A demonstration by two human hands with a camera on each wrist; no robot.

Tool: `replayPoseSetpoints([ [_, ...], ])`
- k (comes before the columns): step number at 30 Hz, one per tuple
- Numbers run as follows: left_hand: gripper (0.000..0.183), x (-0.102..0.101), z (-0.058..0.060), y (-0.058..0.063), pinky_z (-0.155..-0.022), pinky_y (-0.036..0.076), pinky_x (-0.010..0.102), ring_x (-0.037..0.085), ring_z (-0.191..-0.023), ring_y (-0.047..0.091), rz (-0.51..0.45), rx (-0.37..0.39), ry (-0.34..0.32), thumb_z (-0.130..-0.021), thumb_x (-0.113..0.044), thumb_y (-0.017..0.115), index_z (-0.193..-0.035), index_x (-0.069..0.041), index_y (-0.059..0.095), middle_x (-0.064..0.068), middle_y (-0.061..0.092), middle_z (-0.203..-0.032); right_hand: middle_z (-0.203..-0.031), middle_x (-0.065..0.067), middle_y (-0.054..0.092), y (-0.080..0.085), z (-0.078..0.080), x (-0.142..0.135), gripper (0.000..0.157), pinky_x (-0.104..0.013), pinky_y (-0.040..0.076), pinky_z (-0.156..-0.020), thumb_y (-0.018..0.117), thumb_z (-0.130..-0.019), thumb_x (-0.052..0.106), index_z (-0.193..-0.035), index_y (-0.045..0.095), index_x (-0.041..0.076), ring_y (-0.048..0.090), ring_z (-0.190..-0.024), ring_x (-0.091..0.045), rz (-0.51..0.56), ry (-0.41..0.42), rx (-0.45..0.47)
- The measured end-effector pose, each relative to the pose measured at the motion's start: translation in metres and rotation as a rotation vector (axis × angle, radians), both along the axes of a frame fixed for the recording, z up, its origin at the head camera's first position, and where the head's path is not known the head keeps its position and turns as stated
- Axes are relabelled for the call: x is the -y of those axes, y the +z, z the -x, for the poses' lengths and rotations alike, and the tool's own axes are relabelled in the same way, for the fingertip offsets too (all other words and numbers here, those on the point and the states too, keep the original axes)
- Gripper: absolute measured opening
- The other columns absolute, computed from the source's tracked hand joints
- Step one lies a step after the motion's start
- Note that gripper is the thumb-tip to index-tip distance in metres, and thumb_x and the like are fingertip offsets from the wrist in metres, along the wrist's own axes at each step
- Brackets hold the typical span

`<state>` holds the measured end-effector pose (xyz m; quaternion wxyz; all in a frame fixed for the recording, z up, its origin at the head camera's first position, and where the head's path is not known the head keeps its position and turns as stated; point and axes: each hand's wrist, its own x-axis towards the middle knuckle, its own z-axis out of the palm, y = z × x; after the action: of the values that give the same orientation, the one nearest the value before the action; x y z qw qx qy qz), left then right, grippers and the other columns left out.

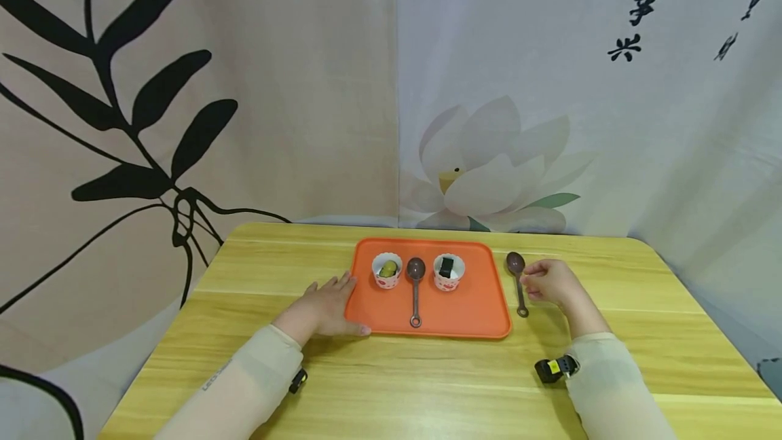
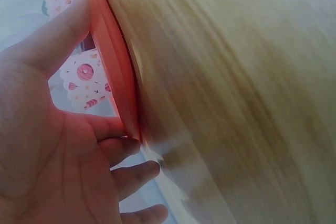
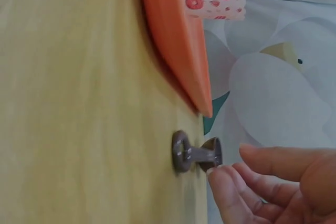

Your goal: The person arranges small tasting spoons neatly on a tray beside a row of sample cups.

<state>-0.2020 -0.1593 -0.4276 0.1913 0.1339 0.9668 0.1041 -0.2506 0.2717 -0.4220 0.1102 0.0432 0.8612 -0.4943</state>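
Observation:
An orange tray [image 1: 464, 321] lies on the table, and my left hand [image 1: 324, 307] rests at its left front corner with fingers spread. In the left wrist view the thumb [image 2: 71, 27] touches the tray rim and the fingertips reach the tray's side. To the tray's right lies a brown spoon [image 1: 518, 284], bowl pointing away. My right hand [image 1: 552, 282] is beside its handle. The right wrist view shows thumb and forefinger apart, fingertips close to the spoon [image 3: 198, 155]; whether they touch it I cannot tell.
On the tray, a second brown spoon [image 1: 415, 294] lies between two patterned paper cups. The left cup [image 1: 387, 282] holds a yellow-green piece; the right cup [image 1: 448, 284] holds something white with a black band. Behind the wooden table [image 1: 427, 392] hangs a printed curtain [image 1: 318, 87].

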Motion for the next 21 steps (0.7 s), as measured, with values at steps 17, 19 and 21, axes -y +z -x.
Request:
replayPoseSetpoints([
  [17, 0.113, -0.001, 0.0, 0.0, -0.116, 0.015, 0.064, 0.04, -0.15, 0.02, -0.008, 0.006, 0.014, -0.08, -0.067, 0.071, -0.158, -0.001, 0.023, 0.016, 0.019, -0.165, -0.086, -0.013, 0.063, -0.017, 0.008, -0.002, 0.029, -0.03, 0.059, -0.064, 0.061, -0.095, -0.004, -0.118, 0.051, -0.019, 0.062, -0.068, -0.015, 0.022, -0.015, 0.071],
  [19, 0.113, -0.001, -0.001, 0.001, -0.116, 0.016, 0.064, 0.04, -0.149, 0.021, -0.008, 0.005, 0.012, -0.08, -0.067, 0.071, -0.158, 0.0, 0.023, 0.016, 0.019, -0.165, -0.087, -0.013, 0.062, -0.017, 0.008, -0.001, 0.03, -0.03, 0.059, -0.064, 0.062, -0.095, -0.003, -0.118, 0.051, -0.018, 0.062, -0.068, -0.016, 0.009, -0.013, 0.074],
  [21, 0.113, -0.001, -0.001, 0.001, -0.116, 0.016, 0.064, 0.04, -0.149, 0.021, -0.007, 0.004, 0.011, -0.08, -0.067, 0.071, -0.158, 0.0, 0.023, 0.016, 0.019, -0.165, -0.087, -0.014, 0.062, -0.017, 0.008, 0.0, 0.031, -0.03, 0.059, -0.063, 0.062, -0.095, -0.003, -0.119, 0.051, -0.018, 0.062, -0.067, -0.016, -0.007, -0.009, 0.076],
])
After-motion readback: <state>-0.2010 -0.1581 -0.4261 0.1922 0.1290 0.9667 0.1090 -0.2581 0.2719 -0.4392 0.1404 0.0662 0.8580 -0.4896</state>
